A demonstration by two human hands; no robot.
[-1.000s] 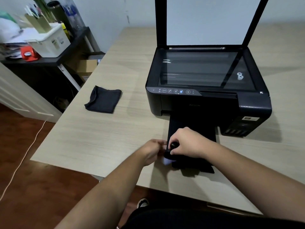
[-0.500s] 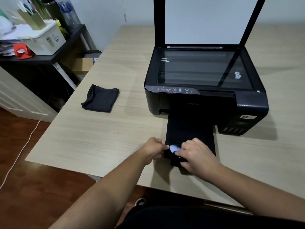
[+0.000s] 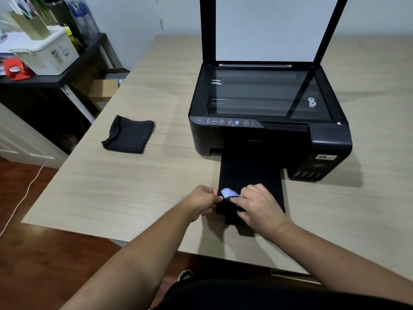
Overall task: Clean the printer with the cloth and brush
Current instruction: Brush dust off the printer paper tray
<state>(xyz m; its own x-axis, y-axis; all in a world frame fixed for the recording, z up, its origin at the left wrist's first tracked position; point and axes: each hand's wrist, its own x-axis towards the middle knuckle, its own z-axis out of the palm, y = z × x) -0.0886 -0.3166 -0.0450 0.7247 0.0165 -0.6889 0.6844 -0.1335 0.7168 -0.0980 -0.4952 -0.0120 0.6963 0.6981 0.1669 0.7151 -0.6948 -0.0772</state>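
Note:
A black printer [image 3: 268, 139] stands on the wooden table [image 3: 134, 193] with its scanner lid [image 3: 266, 27] raised and its output tray [image 3: 250, 175] pulled out toward me. Both my hands are at the tray's front end. My right hand [image 3: 259, 204] grips a small dark brush whose white bristles [image 3: 227, 192] are blurred against the tray surface. My left hand [image 3: 203, 200] pinches the tray's front left corner. A folded black cloth [image 3: 128, 135] lies on the table to the printer's left, away from both hands.
A dark side shelf [image 3: 67, 72] at the left holds a white box [image 3: 47, 54], a red object and papers. A cardboard box [image 3: 102, 88] sits under it. A white cable [image 3: 24, 198] runs over the wooden floor. The table's near edge is just below my hands.
My right hand has turned and drawn slightly toward me, and the white bristles have moved from the tray's front edge up onto its surface. My left hand stays at the tray corner.

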